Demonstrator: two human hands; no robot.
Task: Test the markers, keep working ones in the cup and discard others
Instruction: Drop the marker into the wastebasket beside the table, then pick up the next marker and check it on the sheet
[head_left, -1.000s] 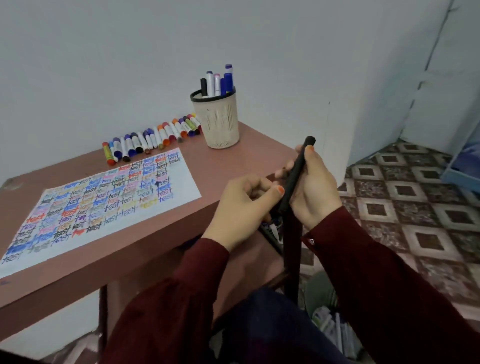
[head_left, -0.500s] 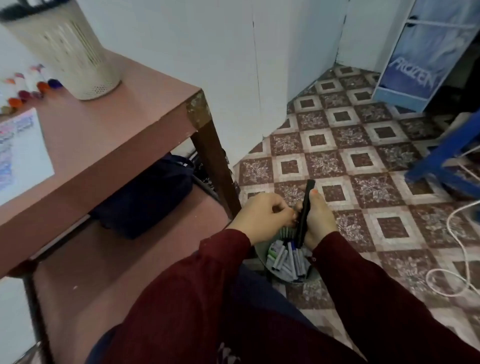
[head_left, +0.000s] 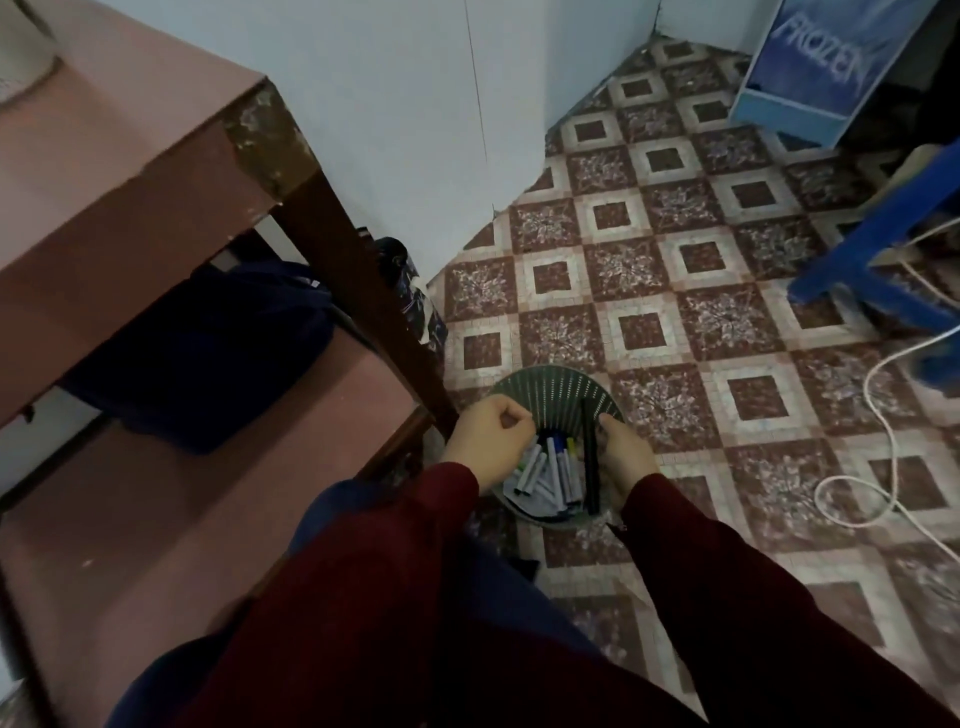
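Observation:
My right hand holds a black marker upright over a round green slotted bin on the floor, the marker's lower end down inside it. Several discarded markers with grey, blue and yellow parts lie in the bin. My left hand hovers over the bin's left rim with its fingers curled shut; I see nothing in it. Only the base of the cream marker cup shows, at the top left on the reddish table.
A dark table leg stands just left of the bin. A dark blue bag lies on the lower shelf. To the right are blue furniture legs, a white cable and a blue "Frozen" box on the patterned tile floor.
My view swung from the tabletop down to the floor. Both hands moved off the table and lowered to the bin, and the black marker went down into it.

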